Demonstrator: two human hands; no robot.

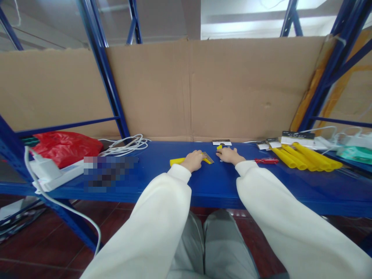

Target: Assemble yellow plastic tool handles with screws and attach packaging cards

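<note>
On the blue shelf top, my left hand is closed around a yellow-handled tool, whose flat metal end points right. My right hand rests a little further right, its fingertips at a small yellow piece; whether it grips that piece is too small to tell. Just behind my right hand lies a white card with a black edge. A red-handled tool lies to the right of my right wrist.
Several yellow tubes and packaging cards are at the right. At the left are a red plastic bag, a coiled white cable and a power strip. Cardboard stands behind the shelf.
</note>
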